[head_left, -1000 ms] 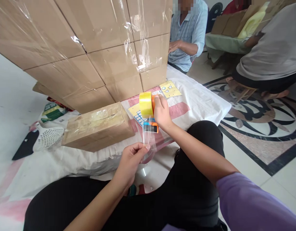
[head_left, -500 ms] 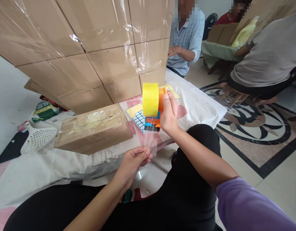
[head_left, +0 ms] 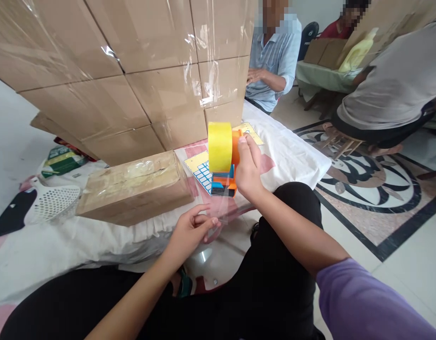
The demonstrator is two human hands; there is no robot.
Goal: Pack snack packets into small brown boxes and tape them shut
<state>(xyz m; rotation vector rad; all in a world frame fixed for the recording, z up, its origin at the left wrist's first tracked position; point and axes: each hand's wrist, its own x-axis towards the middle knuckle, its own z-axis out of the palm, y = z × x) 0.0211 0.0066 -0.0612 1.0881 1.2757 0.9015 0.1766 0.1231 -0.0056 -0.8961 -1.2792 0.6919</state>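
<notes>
My right hand (head_left: 249, 169) is clamped on the orange tape dispenser (head_left: 227, 177), raised above the near edge of the white sheet (head_left: 295, 151), yellow tape roll (head_left: 219, 147) upright. My left hand (head_left: 189, 231) pinches the clear tape strip (head_left: 225, 208) drawn downward. A taped carton (head_left: 132, 186) lies just left.

Sealed box (head_left: 134, 186) on cloth (head_left: 295, 151), near its front edge; stacked cartons (head_left: 132, 71) behind; tape dispenser (head_left: 223, 158) right of box.
</notes>
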